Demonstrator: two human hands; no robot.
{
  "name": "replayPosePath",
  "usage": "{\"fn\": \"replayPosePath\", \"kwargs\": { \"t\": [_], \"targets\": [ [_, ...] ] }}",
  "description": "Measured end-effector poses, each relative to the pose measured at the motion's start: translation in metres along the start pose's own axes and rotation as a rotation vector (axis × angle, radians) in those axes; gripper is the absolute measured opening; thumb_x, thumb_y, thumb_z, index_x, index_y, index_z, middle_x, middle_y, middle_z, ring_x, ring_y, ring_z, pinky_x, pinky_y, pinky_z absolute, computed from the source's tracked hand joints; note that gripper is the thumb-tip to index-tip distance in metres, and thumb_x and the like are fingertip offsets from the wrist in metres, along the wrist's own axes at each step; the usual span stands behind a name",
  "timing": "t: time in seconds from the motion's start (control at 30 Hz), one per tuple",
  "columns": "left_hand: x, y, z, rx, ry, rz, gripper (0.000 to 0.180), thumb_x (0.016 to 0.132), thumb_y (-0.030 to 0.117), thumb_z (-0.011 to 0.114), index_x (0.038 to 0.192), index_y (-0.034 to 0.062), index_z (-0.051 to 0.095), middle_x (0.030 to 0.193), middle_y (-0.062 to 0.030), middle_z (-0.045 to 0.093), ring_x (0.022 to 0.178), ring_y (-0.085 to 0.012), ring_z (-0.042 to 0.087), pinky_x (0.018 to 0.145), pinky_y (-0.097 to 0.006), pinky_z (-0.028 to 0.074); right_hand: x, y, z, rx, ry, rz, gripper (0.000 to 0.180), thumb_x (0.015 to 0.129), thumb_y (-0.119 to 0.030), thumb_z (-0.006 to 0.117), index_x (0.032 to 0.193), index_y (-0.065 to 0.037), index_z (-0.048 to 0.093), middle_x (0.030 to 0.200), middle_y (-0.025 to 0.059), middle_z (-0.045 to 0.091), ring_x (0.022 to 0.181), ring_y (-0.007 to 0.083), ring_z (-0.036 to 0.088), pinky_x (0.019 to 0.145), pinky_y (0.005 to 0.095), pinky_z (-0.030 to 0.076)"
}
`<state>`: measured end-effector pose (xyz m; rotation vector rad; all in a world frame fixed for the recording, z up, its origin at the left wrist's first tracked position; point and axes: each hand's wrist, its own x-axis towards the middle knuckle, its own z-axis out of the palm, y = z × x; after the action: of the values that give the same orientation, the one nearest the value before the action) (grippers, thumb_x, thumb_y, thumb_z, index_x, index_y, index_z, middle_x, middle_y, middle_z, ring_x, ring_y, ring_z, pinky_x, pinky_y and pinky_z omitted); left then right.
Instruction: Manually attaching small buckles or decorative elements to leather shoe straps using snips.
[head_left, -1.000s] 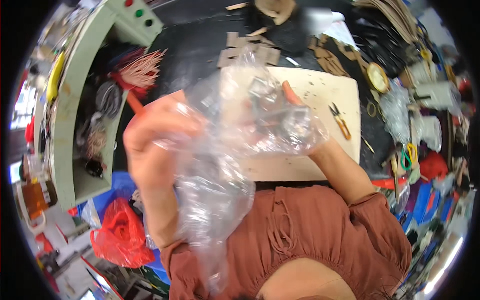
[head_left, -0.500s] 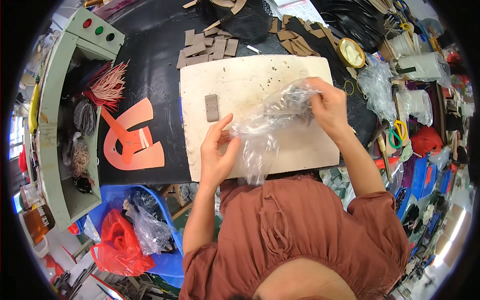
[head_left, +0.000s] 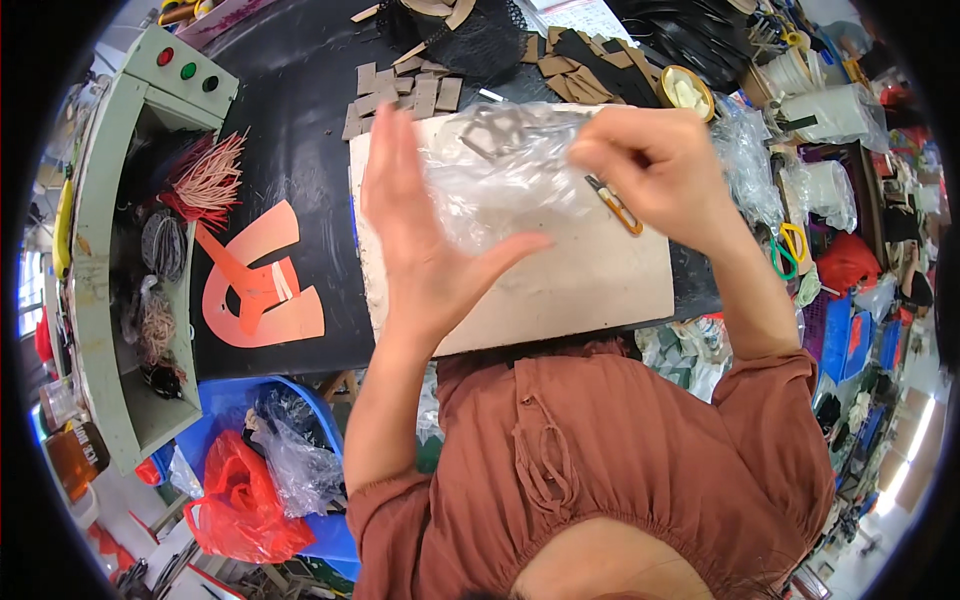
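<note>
A clear plastic bag [head_left: 500,180] is spread over the upper part of the pale board [head_left: 560,290]. Dark grey shapes show through its far side. My left hand [head_left: 415,240] is raised at the bag's left edge, blurred, with its fingers stretched up and the thumb out to the right. At the other edge, my right hand [head_left: 655,170] has its fingers curled on the plastic. Just below those fingers, a small cutter with an orange handle [head_left: 618,208] lies on the board.
Brown rectangular pieces [head_left: 410,90] lie beyond the board, more brown pieces [head_left: 580,70] beside a yellow bowl of cream-coloured paste [head_left: 687,90]. Orange curved pieces [head_left: 255,290] lie at left, next to a green-grey box [head_left: 100,270]. A blue bin [head_left: 325,420] stands below.
The bag has spread out and shifted up the board. My left hand has moved up and opened wide. My right hand is lower, and the cutter now shows; the lone brown piece is out of sight.
</note>
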<state>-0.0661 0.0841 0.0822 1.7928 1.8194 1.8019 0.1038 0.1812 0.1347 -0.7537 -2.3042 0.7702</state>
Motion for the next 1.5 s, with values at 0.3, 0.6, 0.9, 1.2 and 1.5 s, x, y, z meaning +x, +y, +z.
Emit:
{"fn": "replayPosePath", "kwargs": {
  "t": [0.3,0.6,0.9,1.2,1.5],
  "targets": [
    [0.011,-0.047,0.029,-0.487,-0.257,-0.532,0.029,0.095,0.023,0.052,0.103,-0.002,0.064,0.096,-0.0083,0.066,0.092,-0.0124,0.059,0.083,-0.027,0.045,-0.049,0.087,0.047,0.125,-0.216,0.219,0.047,0.079,-0.017,0.067,0.124,-0.009,0.056,0.115,0.0087,0.062,0.102,0.0171,0.057,0.081,0.0309,0.046],
    [0.042,-0.021,-0.001,-0.445,-0.061,-0.32,0.036,0.096,0.028,0.051,0.109,-0.0033,0.063,0.101,-0.0102,0.067,0.094,-0.0131,0.059,0.086,-0.027,0.044,-0.014,0.038,0.015,0.054,0.335,0.111,0.01,0.078,0.001,0.063,0.086,-0.003,0.067,0.08,0.0107,0.066,0.07,0.0213,0.064,0.062,0.0285,0.049],
    [0.09,0.019,-0.021,-0.132,-0.131,-0.116,0.042,0.099,0.032,0.042,0.113,-0.0037,0.061,0.106,-0.0117,0.065,0.093,-0.0118,0.058,0.09,-0.026,0.042,0.026,-0.014,-0.079,-0.492,0.29,-0.316,0.014,0.08,-0.006,0.066,0.093,-0.003,0.066,0.081,0.0077,0.065,0.07,0.0191,0.062,0.062,0.0263,0.047],
    [0.104,0.037,-0.035,-0.131,-0.07,-0.077,0.051,0.1,0.034,0.036,0.107,-0.011,0.06,0.108,-0.016,0.063,0.097,-0.0165,0.059,0.09,-0.026,0.042,0.049,-0.036,-0.096,-0.448,0.351,-0.482,0.003,0.076,-0.001,0.067,0.077,0.0,0.064,0.066,0.0096,0.061,0.055,0.017,0.056,0.048,0.025,0.042],
    [0.132,0.028,-0.022,-0.536,-0.168,0.199,0.047,0.092,0.036,0.054,0.117,-0.0032,0.057,0.12,-0.0179,0.057,0.094,-0.023,0.063,0.088,-0.029,0.044,0.065,-0.035,-0.131,-0.158,0.483,-0.409,0.01,0.084,-0.007,0.063,0.077,0.0,0.065,0.062,0.0017,0.059,0.052,0.0049,0.049,0.048,0.0193,0.038]
  ]
}}
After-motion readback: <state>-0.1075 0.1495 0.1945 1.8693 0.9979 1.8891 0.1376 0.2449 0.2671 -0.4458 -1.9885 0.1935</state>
